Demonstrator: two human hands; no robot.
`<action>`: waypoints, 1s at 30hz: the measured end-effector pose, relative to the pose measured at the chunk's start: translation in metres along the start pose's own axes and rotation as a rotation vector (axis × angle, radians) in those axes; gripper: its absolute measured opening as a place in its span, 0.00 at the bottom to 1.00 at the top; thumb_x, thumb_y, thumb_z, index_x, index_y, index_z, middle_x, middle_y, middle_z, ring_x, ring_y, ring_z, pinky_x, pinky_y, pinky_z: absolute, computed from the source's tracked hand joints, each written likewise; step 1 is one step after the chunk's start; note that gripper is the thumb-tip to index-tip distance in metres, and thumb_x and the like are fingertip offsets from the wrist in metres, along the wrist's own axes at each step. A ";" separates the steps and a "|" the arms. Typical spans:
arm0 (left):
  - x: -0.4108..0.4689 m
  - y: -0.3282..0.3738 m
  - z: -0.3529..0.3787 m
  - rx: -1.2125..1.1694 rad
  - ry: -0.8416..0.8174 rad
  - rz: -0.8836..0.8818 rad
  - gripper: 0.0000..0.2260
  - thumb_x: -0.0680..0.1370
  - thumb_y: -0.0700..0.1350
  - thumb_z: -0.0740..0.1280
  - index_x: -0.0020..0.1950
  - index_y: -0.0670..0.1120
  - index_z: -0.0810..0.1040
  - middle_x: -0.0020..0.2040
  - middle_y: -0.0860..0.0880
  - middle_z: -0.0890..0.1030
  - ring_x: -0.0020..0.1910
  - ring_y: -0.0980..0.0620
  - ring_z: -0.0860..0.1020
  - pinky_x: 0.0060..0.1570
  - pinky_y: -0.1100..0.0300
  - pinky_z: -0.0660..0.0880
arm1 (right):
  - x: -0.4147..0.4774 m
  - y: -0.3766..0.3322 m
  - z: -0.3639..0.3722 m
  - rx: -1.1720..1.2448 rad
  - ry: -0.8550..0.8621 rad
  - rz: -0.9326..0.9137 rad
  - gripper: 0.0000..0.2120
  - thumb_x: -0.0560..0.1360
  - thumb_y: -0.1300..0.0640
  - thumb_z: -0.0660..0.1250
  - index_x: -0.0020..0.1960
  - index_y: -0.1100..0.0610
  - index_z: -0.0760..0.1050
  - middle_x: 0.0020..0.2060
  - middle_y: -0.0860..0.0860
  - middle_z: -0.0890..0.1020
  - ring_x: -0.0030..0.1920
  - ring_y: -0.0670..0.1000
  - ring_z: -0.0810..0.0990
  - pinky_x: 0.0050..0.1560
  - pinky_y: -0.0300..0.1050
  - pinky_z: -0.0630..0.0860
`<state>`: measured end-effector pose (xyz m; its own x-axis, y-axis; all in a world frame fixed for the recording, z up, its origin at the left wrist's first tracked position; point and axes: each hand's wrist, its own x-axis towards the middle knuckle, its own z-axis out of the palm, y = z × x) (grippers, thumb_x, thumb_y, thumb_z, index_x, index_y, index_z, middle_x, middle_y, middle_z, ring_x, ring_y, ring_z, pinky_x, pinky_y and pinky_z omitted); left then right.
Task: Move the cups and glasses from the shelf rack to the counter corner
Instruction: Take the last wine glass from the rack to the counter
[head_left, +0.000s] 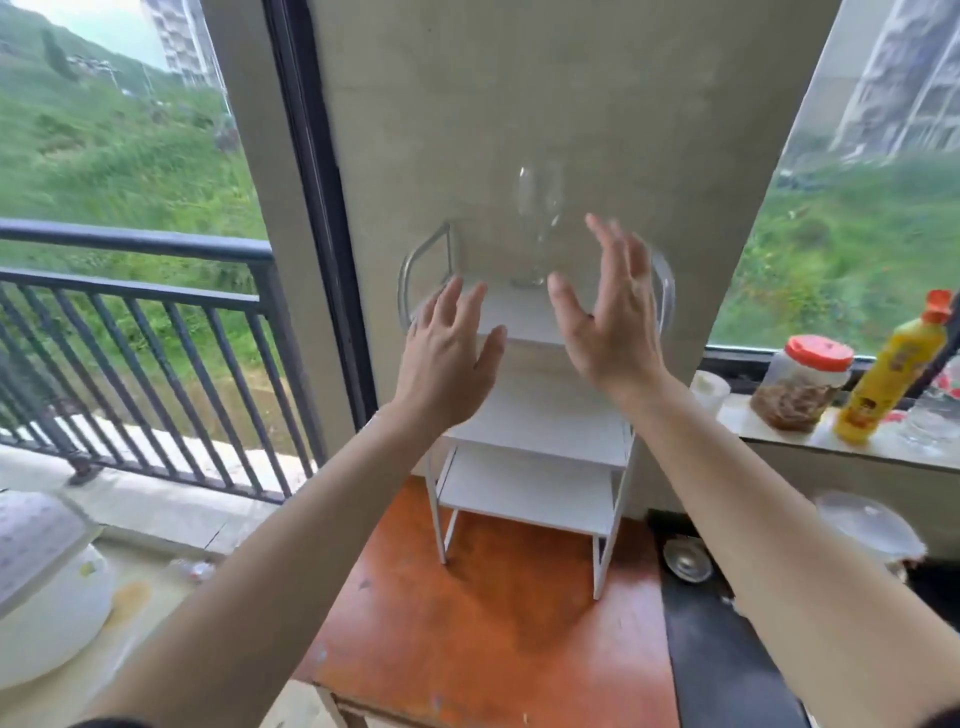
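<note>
Wine glass (540, 228) is standing upright at the back of the top shelf of the white shelf rack (540, 431), close against the bare concrete wall (519, 104), and it is looking like the last piece of glassware still to be moved. The person is reaching toward it with both arms. The left grip (447, 343) is hovering over the front left of the top shelf, fingers spread and holding nothing. The right grip (610, 312) is hovering just right of the glass, palm turned inward, fingers likewise spread and empty. Neither appears to be touching the bowl or stem, though motion blur is making that hard to judge. To do this step well, the right grip is probably needing to close around the stem or low on the bowl and lift straight up before drawing back, since the glass is tall, thin and likely to tip; the left could be steadying the foot. A curved chrome handle (415, 265) at each end of the top shelf is crowding any sideways exit, so a path toward the person is looking safer. The rack is sitting on an orange-brown worktop (467, 623). On the window ledge (800, 441) to the right, a jar with an orange lid (800, 384), a yellow bottle (893, 374) and a small white cup (709, 392) are standing near the right arm's return path.
</note>
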<state>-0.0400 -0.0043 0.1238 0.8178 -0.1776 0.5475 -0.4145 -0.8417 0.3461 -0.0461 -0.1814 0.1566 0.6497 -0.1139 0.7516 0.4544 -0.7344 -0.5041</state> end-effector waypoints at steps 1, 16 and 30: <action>0.013 -0.002 0.005 0.026 -0.032 0.005 0.26 0.84 0.56 0.54 0.80 0.46 0.59 0.80 0.42 0.58 0.79 0.42 0.55 0.76 0.45 0.54 | 0.017 0.003 0.002 -0.004 0.007 0.023 0.29 0.80 0.53 0.66 0.78 0.60 0.63 0.72 0.62 0.69 0.73 0.60 0.68 0.68 0.44 0.62; 0.046 -0.025 0.035 0.231 -0.026 0.043 0.19 0.82 0.56 0.55 0.64 0.51 0.79 0.64 0.50 0.81 0.65 0.46 0.76 0.65 0.49 0.65 | 0.160 0.055 0.079 0.081 -0.205 0.176 0.22 0.75 0.39 0.69 0.58 0.55 0.71 0.50 0.53 0.75 0.48 0.54 0.73 0.43 0.42 0.61; 0.037 -0.010 0.033 0.042 -0.084 -0.125 0.26 0.82 0.60 0.58 0.77 0.49 0.66 0.75 0.48 0.70 0.76 0.47 0.63 0.74 0.49 0.55 | 0.101 0.023 0.008 0.385 -0.262 0.316 0.41 0.74 0.38 0.72 0.79 0.55 0.61 0.67 0.53 0.73 0.66 0.55 0.76 0.63 0.56 0.78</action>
<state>0.0072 -0.0197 0.1152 0.8932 -0.1109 0.4357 -0.2919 -0.8802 0.3743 0.0355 -0.2045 0.2176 0.8977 -0.0826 0.4328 0.3708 -0.3890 -0.8433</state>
